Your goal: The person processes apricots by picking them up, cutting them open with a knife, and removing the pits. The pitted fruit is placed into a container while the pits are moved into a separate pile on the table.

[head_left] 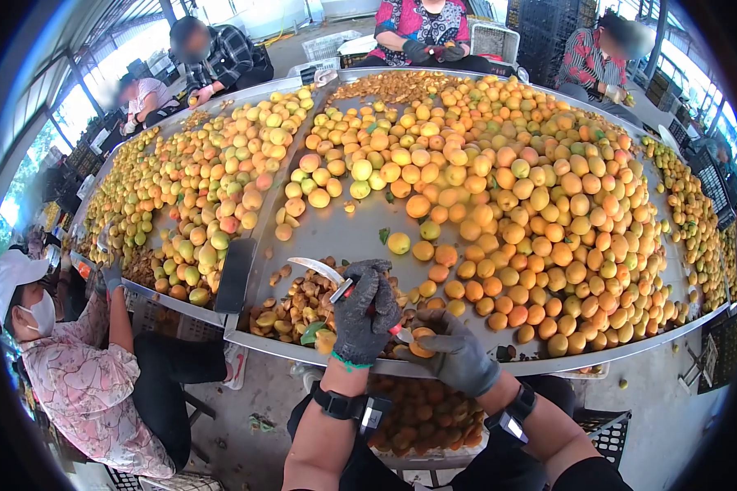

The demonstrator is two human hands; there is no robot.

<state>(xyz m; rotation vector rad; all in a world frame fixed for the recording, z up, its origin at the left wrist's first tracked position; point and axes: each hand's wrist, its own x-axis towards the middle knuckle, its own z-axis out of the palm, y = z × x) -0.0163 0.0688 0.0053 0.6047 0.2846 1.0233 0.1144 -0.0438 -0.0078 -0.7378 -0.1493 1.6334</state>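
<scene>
My left hand (364, 315), in a dark grey glove, is closed around a knife. The curved blade (315, 267) sticks out to the upper left, and a small red piece with a metal tip (401, 334) shows at the hand's right side, near the fruit. In the gloved fingers of my right hand (458, 353) is an orange apricot (422, 342), close to that tip. Both hands are at the table's near edge. Beside my left hand lies a heap of apricot pieces (293, 307) with a green leaf (311, 332).
Many whole apricots (540, 204) cover the metal table (336, 237). A dark flat object (237, 276) lies on the divider at left. Below the near edge is a container of fruit (426, 413). A person in a white cap (74, 368) sits at left; several others sit across the table.
</scene>
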